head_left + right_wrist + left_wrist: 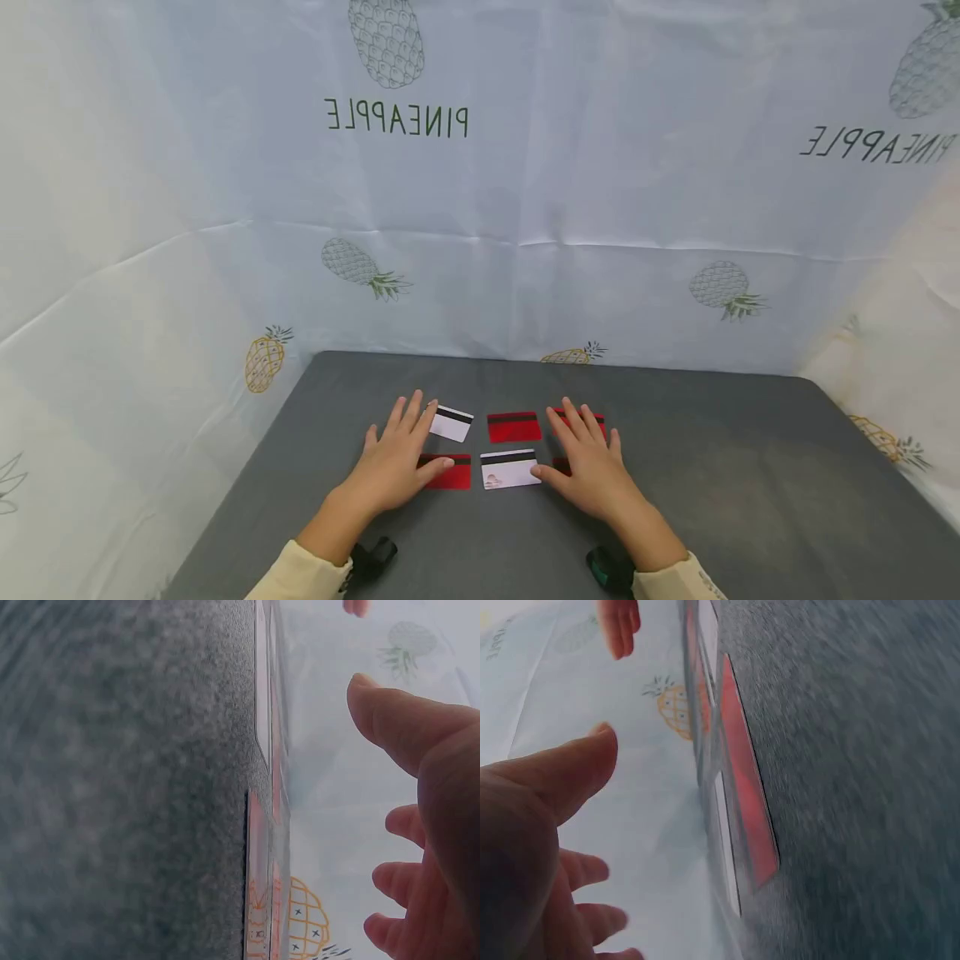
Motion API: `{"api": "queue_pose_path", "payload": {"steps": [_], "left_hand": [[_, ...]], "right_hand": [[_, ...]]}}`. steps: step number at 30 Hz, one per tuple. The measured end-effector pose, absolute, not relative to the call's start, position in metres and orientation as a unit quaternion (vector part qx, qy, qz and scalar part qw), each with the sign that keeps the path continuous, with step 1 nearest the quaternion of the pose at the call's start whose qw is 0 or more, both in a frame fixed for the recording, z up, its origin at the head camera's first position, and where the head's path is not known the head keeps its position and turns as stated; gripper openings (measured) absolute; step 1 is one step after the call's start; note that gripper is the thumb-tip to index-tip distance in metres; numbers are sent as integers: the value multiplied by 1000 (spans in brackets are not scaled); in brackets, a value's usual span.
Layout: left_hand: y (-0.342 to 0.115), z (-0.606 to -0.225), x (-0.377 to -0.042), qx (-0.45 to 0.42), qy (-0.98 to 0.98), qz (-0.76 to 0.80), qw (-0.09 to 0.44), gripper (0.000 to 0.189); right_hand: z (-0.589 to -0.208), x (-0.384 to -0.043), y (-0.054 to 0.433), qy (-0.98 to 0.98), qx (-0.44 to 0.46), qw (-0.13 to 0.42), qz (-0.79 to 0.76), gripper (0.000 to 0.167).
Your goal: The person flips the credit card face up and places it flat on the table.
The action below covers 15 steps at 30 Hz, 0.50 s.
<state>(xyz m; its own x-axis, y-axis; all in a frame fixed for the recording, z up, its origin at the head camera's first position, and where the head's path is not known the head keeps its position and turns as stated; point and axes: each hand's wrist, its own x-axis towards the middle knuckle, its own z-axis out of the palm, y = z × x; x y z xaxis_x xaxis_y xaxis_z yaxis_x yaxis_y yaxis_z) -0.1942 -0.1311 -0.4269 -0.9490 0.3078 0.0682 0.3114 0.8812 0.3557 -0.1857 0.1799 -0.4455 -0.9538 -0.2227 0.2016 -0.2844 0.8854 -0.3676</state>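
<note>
Several striped cards lie in two rows on a dark grey table. My left hand [395, 462], fingers spread, hovers over the left pair: a white card [452, 423] behind and a red card [453, 477] in front, both partly hidden. In the middle are a red card [514, 427] at the back and a white card [510, 469] in front. My right hand [590, 471] spreads above the right pair, covering much of a back red card [597, 421] and nearly all of a front card. Both wrist views show a gap between hand and table, with nothing held.
The grey table [750, 492] runs back to a pale cloth [517, 183] printed with pineapples, which hangs behind it and along both sides. Black straps [372, 560] sit at the wrists, beside pale yellow sleeves [303, 575].
</note>
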Motion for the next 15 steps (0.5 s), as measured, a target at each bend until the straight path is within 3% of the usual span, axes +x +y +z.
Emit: {"api": "queue_pose_path", "payload": {"steps": [7,11,15], "left_hand": [[-156,-431,-190,-156,-965,-206,-44,93],[-164,-438,-190,-162,-959,-221,-75,85],[-164,-438,-193,-170,-957,-224,-73,72]], "right_hand": [[-446,-186,172,-971,137,60,186,89],[-445,-184,169,-966,147,47,207,86],[-443,-185,162,-958,161,41,235,84]]}}
